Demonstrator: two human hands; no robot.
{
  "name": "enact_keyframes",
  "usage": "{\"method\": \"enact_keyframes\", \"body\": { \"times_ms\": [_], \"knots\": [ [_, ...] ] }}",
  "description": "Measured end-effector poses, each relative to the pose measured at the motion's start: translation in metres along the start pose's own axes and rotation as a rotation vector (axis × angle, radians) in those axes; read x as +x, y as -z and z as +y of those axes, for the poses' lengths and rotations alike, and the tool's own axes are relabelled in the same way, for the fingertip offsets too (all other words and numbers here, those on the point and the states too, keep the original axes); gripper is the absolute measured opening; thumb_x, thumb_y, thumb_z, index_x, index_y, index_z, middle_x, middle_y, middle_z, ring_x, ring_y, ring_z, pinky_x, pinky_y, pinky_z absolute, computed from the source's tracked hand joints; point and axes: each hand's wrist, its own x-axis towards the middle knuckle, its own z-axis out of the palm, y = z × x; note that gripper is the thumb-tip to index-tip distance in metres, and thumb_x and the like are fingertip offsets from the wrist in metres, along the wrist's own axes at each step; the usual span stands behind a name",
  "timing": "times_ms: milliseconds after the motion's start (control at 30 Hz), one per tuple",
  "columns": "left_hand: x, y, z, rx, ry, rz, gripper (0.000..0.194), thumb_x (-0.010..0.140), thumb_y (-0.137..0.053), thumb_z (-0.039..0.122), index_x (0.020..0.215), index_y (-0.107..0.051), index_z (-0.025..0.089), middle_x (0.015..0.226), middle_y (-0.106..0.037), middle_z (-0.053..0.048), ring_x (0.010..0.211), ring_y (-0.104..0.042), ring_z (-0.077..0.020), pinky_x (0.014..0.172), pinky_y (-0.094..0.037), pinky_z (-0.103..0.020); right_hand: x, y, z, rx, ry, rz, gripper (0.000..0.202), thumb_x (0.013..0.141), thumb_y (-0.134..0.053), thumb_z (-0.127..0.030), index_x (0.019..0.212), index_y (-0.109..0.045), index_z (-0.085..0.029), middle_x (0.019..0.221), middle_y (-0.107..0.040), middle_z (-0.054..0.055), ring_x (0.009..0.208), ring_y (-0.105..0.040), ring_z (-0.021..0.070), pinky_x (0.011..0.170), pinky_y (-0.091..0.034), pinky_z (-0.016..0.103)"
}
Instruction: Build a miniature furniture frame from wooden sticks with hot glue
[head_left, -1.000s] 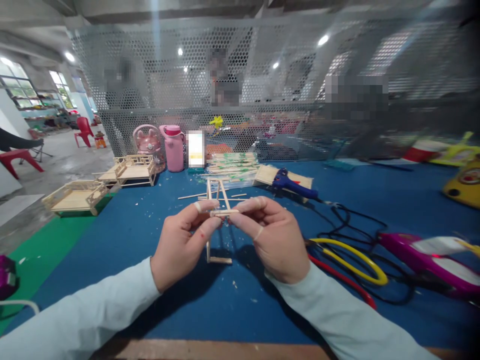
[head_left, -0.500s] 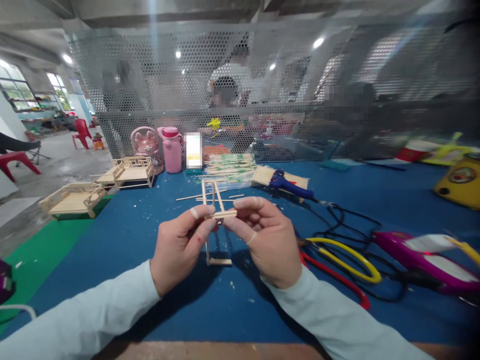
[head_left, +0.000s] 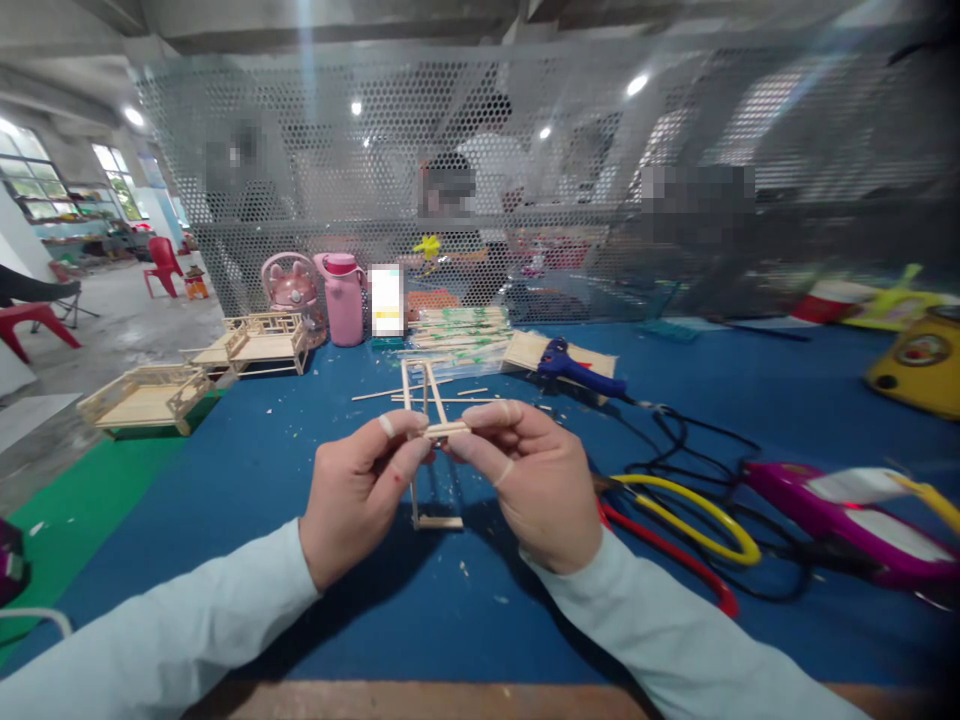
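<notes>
A small frame of thin wooden sticks (head_left: pixel 408 386) stands above the blue table, pinched between both hands. My left hand (head_left: pixel 362 487) closes thumb and forefinger on its left side. On the opposite side, my right hand (head_left: pixel 534 470) pinches the right end of the short crossbar (head_left: pixel 446 430). Fingertips partly cover the joint there. The frame's lower stick (head_left: pixel 441 523) shows beneath the hands, close to the table top. Light bands wrap some fingers of both hands. Behind the frame lie several loose sticks (head_left: pixel 420 392).
A blue glue gun (head_left: pixel 581 372) rests on a wooden panel (head_left: pixel 525 352). Yellow-and-red-handled cutters (head_left: pixel 697 520) and a purple device (head_left: pixel 847 520) lie right, among black cables. Finished wooden models (head_left: pixel 146 395), a pink bottle (head_left: pixel 345 305) and bundled sticks (head_left: pixel 461 335) stand behind; a perforated screen (head_left: pixel 315 180) rises beyond.
Both hands stay almost in place on the stick frame, with the right fingers shifted very slightly left. Beyond the screen, a person has moved a little to the right.
</notes>
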Motion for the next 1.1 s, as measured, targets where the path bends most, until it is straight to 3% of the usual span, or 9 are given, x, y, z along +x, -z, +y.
{"method": "enact_keyframes", "body": {
  "times_ms": [300,500,767,933,1100],
  "knots": [
    [0.002,0.002,0.002,0.045,-0.027,-0.027,0.012,0.087,-0.055,0.022,0.094,-0.063,0.017,0.070,-0.070,0.000,0.062,-0.066,-0.0105,0.058,-0.050,-0.017,0.000,-0.001,0.000,0.055,-0.013,0.011,0.023,0.053,-0.083,-0.024,0.064,-0.064,-0.020,0.061,-0.069,-0.003,0.054,-0.065,0.0109,0.058,-0.056,0.024],
    [0.006,0.002,0.005,0.093,-0.118,0.035,0.004,0.081,-0.061,0.018,0.084,-0.064,0.016,0.064,-0.067,0.003,0.051,-0.059,-0.0056,0.052,-0.047,-0.013,0.000,-0.001,-0.001,0.037,-0.016,-0.002,0.024,0.053,-0.083,-0.026,0.064,-0.062,-0.020,0.059,-0.068,-0.003,0.055,-0.066,0.0119,0.059,-0.057,0.025],
    [0.008,0.008,0.005,0.223,-0.192,-0.015,0.006,0.083,-0.060,0.019,0.085,-0.066,0.018,0.067,-0.068,0.003,0.052,-0.057,-0.0056,0.056,-0.047,-0.014,0.000,0.000,0.002,0.011,-0.001,-0.003,0.026,0.054,-0.083,-0.029,0.065,-0.061,-0.021,0.060,-0.067,-0.003,0.055,-0.064,0.0117,0.058,-0.056,0.025],
    [0.009,0.007,0.004,0.201,-0.168,-0.005,0.008,0.083,-0.060,0.020,0.087,-0.067,0.017,0.063,-0.068,0.003,0.049,-0.056,-0.0061,0.053,-0.047,-0.015,0.002,0.000,0.005,-0.009,0.003,-0.009,0.027,0.056,-0.082,-0.032,0.066,-0.060,-0.021,0.062,-0.066,-0.003,0.056,-0.063,0.0118,0.061,-0.056,0.027],
    [0.008,0.004,0.000,0.163,-0.119,0.011,0.015,0.083,-0.061,0.023,0.095,-0.066,0.016,0.072,-0.072,-0.001,0.055,-0.062,-0.0085,0.057,-0.050,-0.016,0.005,0.005,0.004,-0.016,-0.019,-0.021,0.029,0.056,-0.080,-0.023,0.079,-0.062,-0.022,0.062,-0.064,-0.005,0.057,-0.062,0.0100,0.061,-0.054,0.024]
  ]
}}
